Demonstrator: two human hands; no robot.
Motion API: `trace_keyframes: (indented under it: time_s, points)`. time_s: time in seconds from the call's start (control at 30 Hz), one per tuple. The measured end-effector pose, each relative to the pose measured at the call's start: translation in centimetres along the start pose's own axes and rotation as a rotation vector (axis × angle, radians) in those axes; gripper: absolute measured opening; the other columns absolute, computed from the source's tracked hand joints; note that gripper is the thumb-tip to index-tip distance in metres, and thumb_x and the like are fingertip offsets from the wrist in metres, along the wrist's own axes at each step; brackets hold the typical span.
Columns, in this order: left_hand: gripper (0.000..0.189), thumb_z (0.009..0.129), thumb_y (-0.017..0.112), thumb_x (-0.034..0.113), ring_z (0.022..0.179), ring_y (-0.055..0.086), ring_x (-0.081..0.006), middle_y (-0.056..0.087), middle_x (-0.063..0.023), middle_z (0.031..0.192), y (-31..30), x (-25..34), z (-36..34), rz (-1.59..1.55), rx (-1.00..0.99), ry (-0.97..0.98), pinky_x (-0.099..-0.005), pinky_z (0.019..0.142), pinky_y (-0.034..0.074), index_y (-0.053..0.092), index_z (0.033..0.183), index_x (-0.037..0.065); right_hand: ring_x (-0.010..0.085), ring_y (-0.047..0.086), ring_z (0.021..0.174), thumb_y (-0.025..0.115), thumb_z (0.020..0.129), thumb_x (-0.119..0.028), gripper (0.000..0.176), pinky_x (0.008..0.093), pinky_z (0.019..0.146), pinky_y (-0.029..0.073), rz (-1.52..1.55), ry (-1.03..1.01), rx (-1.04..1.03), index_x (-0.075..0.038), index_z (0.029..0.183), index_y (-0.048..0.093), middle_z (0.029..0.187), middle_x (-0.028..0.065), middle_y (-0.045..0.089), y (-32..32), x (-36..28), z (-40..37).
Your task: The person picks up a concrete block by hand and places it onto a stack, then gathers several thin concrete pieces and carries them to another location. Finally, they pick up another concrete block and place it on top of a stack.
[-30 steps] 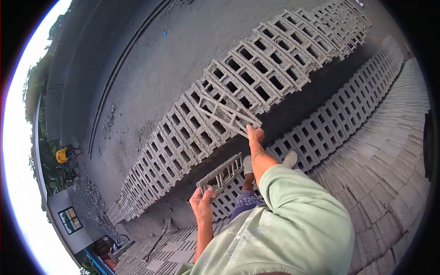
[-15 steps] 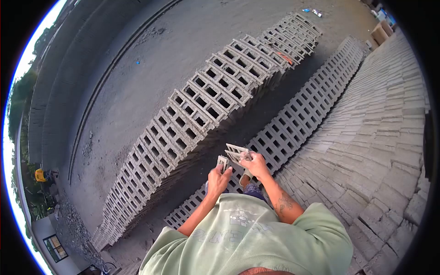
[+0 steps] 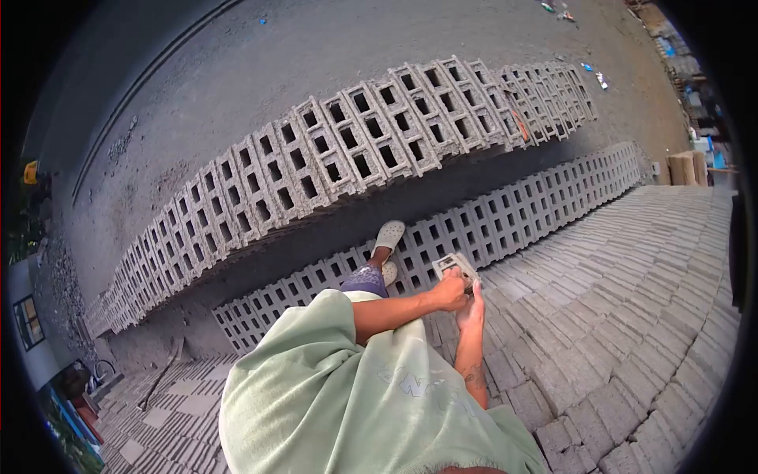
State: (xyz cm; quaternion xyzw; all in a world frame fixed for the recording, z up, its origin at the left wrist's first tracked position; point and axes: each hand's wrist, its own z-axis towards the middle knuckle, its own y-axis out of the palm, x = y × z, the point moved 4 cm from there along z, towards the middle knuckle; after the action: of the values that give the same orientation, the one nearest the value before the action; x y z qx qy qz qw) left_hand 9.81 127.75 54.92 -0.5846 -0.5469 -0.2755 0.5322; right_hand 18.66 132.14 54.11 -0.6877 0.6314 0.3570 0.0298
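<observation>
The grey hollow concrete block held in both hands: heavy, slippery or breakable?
The grey hollow concrete block is probably rigid and heavy for its size: left hand and right hand both grip it. Its rough surface likely resists slipping. Thin walls around its holes might chip if dropped on the grey flat bricks below.

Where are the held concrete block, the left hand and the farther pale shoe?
concrete block (image 3: 455, 263), head view, on its holed top face.
left hand (image 3: 450, 292), head view, on the back of the hand.
farther shoe (image 3: 389, 235), head view, on its pale upper.
</observation>
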Motion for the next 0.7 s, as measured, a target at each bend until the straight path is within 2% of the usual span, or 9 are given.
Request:
trace_keyframes:
  time_s: [0.07,0.13,0.17,0.27,0.3,0.37,0.43,0.47,0.7]
  points:
    - [0.041,0.068,0.058,0.023,0.101,0.044,-0.0384,0.051,-0.0242,0.101,-1.0,1.0,0.2,0.146,-0.084,0.13,-0.045,0.085,0.038,0.06,0.1,-0.002,0.0163,0.054,0.087,0.065,0.08,-0.026,0.036,0.0334,0.081,0.042,-0.094,0.014,0.082,-0.004,0.107,0.055,0.1,0.0033,0.057,-1.1,-0.5,0.2]
    - [0.045,0.068,0.06,0.025,0.1,0.044,-0.0371,0.05,-0.022,0.104,-4.3,-1.4,1.1,-0.009,0.051,0.055,-0.0446,0.084,0.039,0.06,0.105,0.0,0.0163,0.054,0.084,0.065,0.08,-0.021,0.033,0.0337,0.079,0.043,-0.156,-0.01,0.167,-0.004,0.107,0.055,0.098,0.0026,0.057,-2.2,-1.2,1.5]
    - [0.043,0.068,0.061,0.022,0.099,0.046,-0.0347,0.051,-0.0186,0.102,-7.5,-4.0,1.9,0.04,0.164,-0.078,-0.0434,0.082,0.042,0.06,0.106,0.001,0.0159,0.053,0.081,0.066,0.079,-0.016,0.033,0.0327,0.077,0.044,-0.146,0.015,0.185,-0.004,0.108,0.056,0.095,0.0021,0.057,-3.8,-0.9,2.3]
    - [0.027,0.068,0.058,0.006,0.091,0.051,-0.0344,0.055,-0.0164,0.092,-19.2,-15.9,2.0,0.215,0.849,-0.404,-0.0423,0.078,0.044,0.061,0.094,0.001,0.0134,0.052,0.072,0.068,0.075,-0.006,0.04,0.0278,0.069,0.044,-0.054,0.063,0.298,-0.002,0.112,0.055,0.087,0.0005,0.056,-6.5,-0.3,4.2]
    - [0.029,0.067,0.056,0.002,0.093,0.051,-0.0349,0.055,-0.0173,0.094,-21.7,-20.9,1.7,0.33,0.916,-0.479,-0.0429,0.079,0.043,0.06,0.096,0.002,0.0128,0.051,0.073,0.067,0.076,-0.008,0.042,0.0268,0.07,0.044,-0.116,0.133,0.25,-0.004,0.116,0.054,0.086,-0.0003,0.055,-6.6,-0.6,4.3]
    - [0.043,0.068,0.054,0.001,0.097,0.051,-0.0358,0.053,-0.0189,0.104,-24.9,-27.2,1.2,0.521,0.867,-0.519,-0.0425,0.084,0.043,0.05,0.111,-0.002,0.0123,0.05,0.073,0.066,0.078,-0.01,0.045,0.0247,0.071,0.042,-0.207,0.26,0.246,-0.004,0.12,0.053,0.084,-0.0007,0.054,-5.3,-1.4,4.3]
    - [0.052,0.07,0.056,0.004,0.099,0.052,-0.0342,0.052,-0.0186,0.108,-26.7,-29.2,1.1,0.593,0.546,-0.622,-0.0397,0.088,0.042,0.041,0.119,-0.003,0.0125,0.051,0.072,0.066,0.076,-0.005,0.041,0.0258,0.069,0.043,-0.241,0.284,0.287,-0.002,0.115,0.055,0.084,0.0005,0.055,-5.2,-1.8,4.6]
    - [0.056,0.07,0.056,0.004,0.099,0.053,-0.0323,0.054,-0.0168,0.105,-26.8,-29.8,0.6,0.695,0.499,-0.604,-0.0392,0.084,0.044,0.039,0.123,-0.001,0.0128,0.052,0.071,0.067,0.074,0.0,0.038,0.027,0.066,0.044,-0.277,0.305,0.306,0.001,0.111,0.058,0.084,0.0016,0.057,-4.9,-2.1,4.9]
    - [0.024,0.067,0.06,0.012,0.089,0.057,-0.0298,0.06,-0.0136,0.088,-28.0,-31.6,0.0,0.645,0.294,-0.528,-0.0398,0.079,0.045,0.057,0.088,0.002,0.015,0.054,0.07,0.071,0.07,0.001,0.035,0.0269,0.065,0.043,-0.372,0.352,0.383,0.002,0.104,0.061,0.088,0.0044,0.059,-4.7,-0.4,3.1]
